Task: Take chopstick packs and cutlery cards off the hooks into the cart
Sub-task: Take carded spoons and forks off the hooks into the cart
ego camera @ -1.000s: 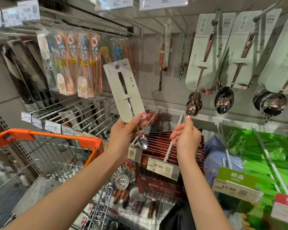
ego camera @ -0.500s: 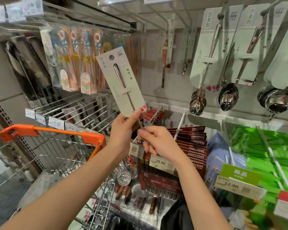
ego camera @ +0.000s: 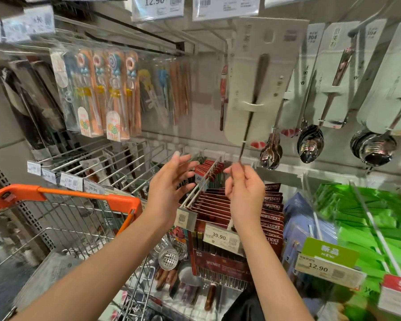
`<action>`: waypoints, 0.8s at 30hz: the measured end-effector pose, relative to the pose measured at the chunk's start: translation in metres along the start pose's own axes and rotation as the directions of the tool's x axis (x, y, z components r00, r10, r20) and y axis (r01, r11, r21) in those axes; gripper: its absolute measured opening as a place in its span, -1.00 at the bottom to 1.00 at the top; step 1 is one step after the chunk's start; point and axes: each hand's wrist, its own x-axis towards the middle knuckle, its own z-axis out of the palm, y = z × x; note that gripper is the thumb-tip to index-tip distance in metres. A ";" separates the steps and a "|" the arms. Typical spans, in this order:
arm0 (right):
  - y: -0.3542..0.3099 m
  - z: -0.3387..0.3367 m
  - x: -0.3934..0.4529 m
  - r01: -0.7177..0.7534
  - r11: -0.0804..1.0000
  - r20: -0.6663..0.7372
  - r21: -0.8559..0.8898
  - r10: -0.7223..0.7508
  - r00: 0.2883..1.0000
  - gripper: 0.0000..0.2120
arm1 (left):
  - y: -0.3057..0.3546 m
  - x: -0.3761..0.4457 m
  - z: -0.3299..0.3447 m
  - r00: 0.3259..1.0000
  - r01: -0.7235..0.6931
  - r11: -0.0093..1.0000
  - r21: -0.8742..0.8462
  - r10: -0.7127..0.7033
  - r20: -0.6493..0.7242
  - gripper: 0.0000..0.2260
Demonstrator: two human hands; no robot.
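- Change noted: half a second earlier the left hand (ego camera: 171, 191) held the spoon card (ego camera: 262, 82) by its lower edge while the right hand (ego camera: 243, 195) closed in beneath it. At this moment the card had passed to the right hand alone.
- The right hand's fingers were curled and pinched the lower end of the spoon, whose bowl was hidden in the grip; the card stood above the hand, raised high and blurred with motion, over by the hanging spoon cards.
- The left hand had let go; its fingers were spread wide and held nothing, apart from the card.
- Judgement: the card was off its hook but not yet in the cart (ego camera: 83, 198), which stood well to the lower left. With the card up by the hooks, it could not be told whether it was bound for the cart or the rack.
- Count: one card in hand; three rows of spoon cards (ego camera: 333, 84) plainly visible on the upper right hooks, depth of each row not countable.
- One row of red chopstick packs (ego camera: 271, 207) on a hook behind the right hand, at least six labels legible; individual packs not countable.
- One cluster of children's chopstick packs (ego camera: 111, 93) upper left, about four faces distinguishable.
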 end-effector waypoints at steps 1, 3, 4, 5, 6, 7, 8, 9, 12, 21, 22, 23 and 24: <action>-0.001 -0.002 0.001 0.004 1.000 -0.034 0.012 -0.004 0.999 -0.72 | 0.000 0.000 0.000 1.000 0.003 1.000 -0.003 -0.003 -0.005 -0.65; -0.002 -0.005 0.003 0.014 1.000 -0.089 0.021 -0.012 0.996 -0.71 | 0.000 0.000 0.001 1.000 0.007 1.000 -0.008 -0.007 -0.014 -0.66; -0.003 -0.007 0.004 0.020 1.000 -0.107 0.024 -0.017 0.994 -0.71 | 0.000 0.000 0.001 1.000 0.009 1.000 -0.009 -0.009 -0.018 -0.66; -0.004 -0.008 0.005 0.027 0.999 -0.122 0.026 -0.023 0.992 -0.71 | 0.000 0.000 0.000 1.000 0.012 1.000 -0.010 -0.012 -0.020 -0.65; -0.005 -0.009 0.005 0.034 0.999 -0.136 0.022 -0.031 0.990 -0.71 | 0.000 0.000 0.000 1.000 0.015 1.000 -0.008 -0.015 -0.019 -0.65; -0.007 -0.010 0.006 0.040 0.999 -0.148 0.016 -0.038 0.988 -0.70 | 0.000 0.000 0.000 1.000 0.019 1.000 -0.006 -0.019 -0.018 -0.66; -0.008 -0.010 0.006 0.045 0.999 -0.158 0.009 -0.043 0.987 -0.71 | 0.000 0.000 0.000 1.000 0.025 1.000 -0.008 -0.025 -0.018 -0.68; -0.009 -0.010 0.006 0.048 0.999 -0.165 0.005 -0.046 0.985 -0.71 | 0.000 0.000 0.000 0.999 0.034 0.999 -0.014 -0.034 -0.019 -0.70; -0.013 -0.010 0.005 0.062 0.998 -0.162 -0.019 -0.065 0.985 -0.72 | 0.001 -0.001 0.000 0.998 0.050 0.998 -0.035 -0.051 -0.022 -0.71; -0.018 -0.007 0.004 0.068 0.997 -0.202 -0.031 -0.073 0.977 -0.71 | 0.002 -0.002 -0.001 0.998 0.059 0.995 -0.079 -0.060 -0.005 -0.69; -0.017 -0.006 0.004 0.065 0.997 -0.209 -0.040 -0.072 0.975 -0.71 | 0.002 -0.002 -0.001 0.998 0.061 0.995 -0.076 -0.061 -0.003 -0.69; -0.016 -0.005 0.004 0.056 0.997 -0.219 -0.045 -0.065 0.974 -0.71 | 0.001 -0.002 -0.001 0.998 0.063 0.995 -0.072 -0.063 -0.001 -0.69; -0.015 -0.004 0.003 0.044 0.998 -0.231 -0.045 -0.053 0.972 -0.70 | 0.001 -0.002 -0.001 0.998 0.065 0.996 -0.068 -0.066 -0.001 -0.69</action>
